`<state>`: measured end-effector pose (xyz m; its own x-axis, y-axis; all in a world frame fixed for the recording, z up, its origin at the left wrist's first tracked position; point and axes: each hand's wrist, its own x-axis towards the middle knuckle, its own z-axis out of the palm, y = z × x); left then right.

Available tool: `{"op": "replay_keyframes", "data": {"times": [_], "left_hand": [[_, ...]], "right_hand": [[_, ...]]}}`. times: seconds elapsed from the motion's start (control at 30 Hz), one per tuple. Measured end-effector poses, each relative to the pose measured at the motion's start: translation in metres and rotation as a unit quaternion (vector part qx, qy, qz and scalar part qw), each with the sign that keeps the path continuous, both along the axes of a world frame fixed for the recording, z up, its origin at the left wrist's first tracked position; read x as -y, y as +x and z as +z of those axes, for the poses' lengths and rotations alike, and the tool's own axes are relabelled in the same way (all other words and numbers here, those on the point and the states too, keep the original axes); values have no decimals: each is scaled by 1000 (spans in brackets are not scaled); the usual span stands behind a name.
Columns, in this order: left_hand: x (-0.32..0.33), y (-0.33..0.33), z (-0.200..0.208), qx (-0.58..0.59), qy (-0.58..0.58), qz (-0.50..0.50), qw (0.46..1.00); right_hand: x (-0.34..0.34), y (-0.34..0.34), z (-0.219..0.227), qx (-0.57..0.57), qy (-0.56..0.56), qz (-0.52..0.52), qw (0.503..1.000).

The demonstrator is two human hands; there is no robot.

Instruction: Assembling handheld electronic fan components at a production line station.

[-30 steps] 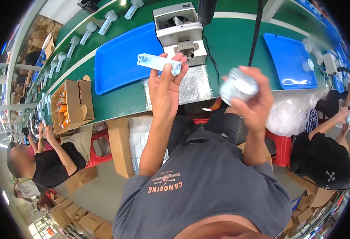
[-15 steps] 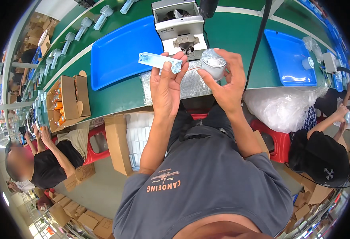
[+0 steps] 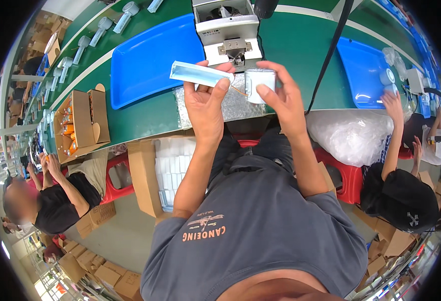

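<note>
Between the thumb and fingers of my left hand (image 3: 206, 108) is a light blue plastic handle shell (image 3: 194, 73), its long smooth side turned up. My right hand (image 3: 286, 100) grips a white round fan head (image 3: 261, 84) by its rim, tilted so that its side shows. A thin reddish wire (image 3: 239, 91) runs between the two parts. Both hands are raised over the front of the bench, just above a silvery mat (image 3: 235, 109). Right behind them stands a grey-white bench machine (image 3: 228, 37) with a metal clamp block at its front.
A large blue tray (image 3: 152, 67) lies left of the machine. Another blue tray (image 3: 358, 75) is at the right, where a co-worker's hand (image 3: 393, 105) touches a white round part. A carton (image 3: 90, 118) holds orange items. A black cable (image 3: 325, 60) hangs close to my right hand.
Both parts have been turned over: the shell's hollow side and the fan head's grille no longer face up. At the right, the co-worker's arm has reached to the blue tray.
</note>
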<state>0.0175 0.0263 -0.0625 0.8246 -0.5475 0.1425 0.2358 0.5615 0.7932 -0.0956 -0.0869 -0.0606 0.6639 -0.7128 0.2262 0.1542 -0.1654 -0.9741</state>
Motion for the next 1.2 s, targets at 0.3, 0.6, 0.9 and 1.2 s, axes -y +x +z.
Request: {"op": "replay_keyframes", "data": {"times": [0.3, 0.6, 0.9, 1.2], "left_hand": [[-1, -4, 10, 126, 39, 0, 991], [0, -8, 9, 179, 46, 25, 982], [-1, -13, 6, 180, 69, 32, 981], [-1, -14, 2, 171, 63, 29, 983]], "right_hand": [[1, -9, 3, 59, 276, 181, 942], [0, -7, -3, 64, 294, 180, 937], [-1, -8, -9, 72, 297, 186, 934], [1, -13, -11, 69, 287, 185, 937]]}}
